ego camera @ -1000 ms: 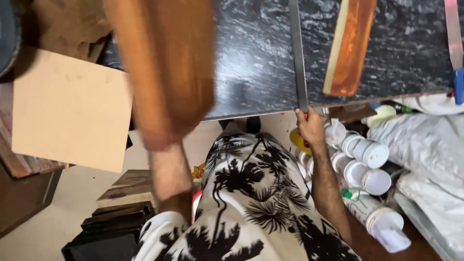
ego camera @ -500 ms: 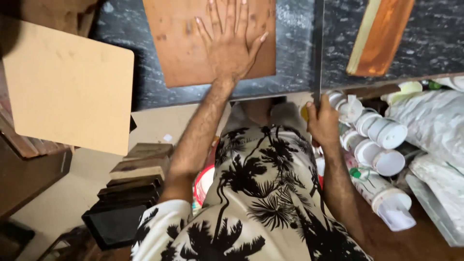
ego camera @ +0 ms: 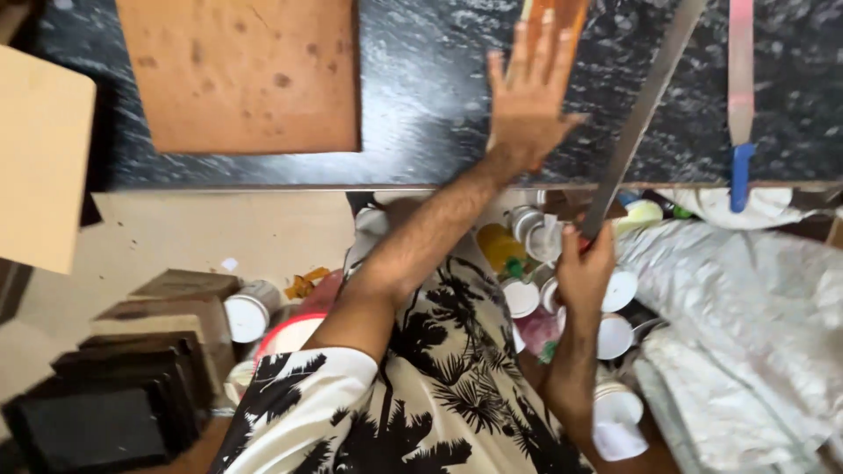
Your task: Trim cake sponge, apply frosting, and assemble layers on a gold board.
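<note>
Where the left hand is: the left hand point(ego camera: 527, 105) lies flat over the black speckled stone table top point(ego camera: 421, 105), all fingers spread wide and holding nothing; its fingertips cover the lower end of a narrow orange-brown wooden strip point(ego camera: 555, 13).
Right hand: the right hand point(ego camera: 584, 263) is closed around the lower end of a long grey metal straightedge point(ego camera: 637, 123), just below the table edge.
Straightedge: it rises slanted from the fist across the table top, to the right of the left hand and not touching it.
Step in hand: I judge that the open hand is reaching for the wooden strip while the other hand keeps the straightedge ready.
Next move calls for: probably the fingers must close on the strip or press it flat, and the straightedge must be kept away from the wrist.
Around: a square brown hardboard sheet point(ego camera: 246, 75) lies on the table at the left, well apart; a pink flat tool with blue handle point(ego camera: 740, 88) lies at the right; white paper cups point(ego camera: 615, 338) stand below the table edge, near the right hand.
</note>
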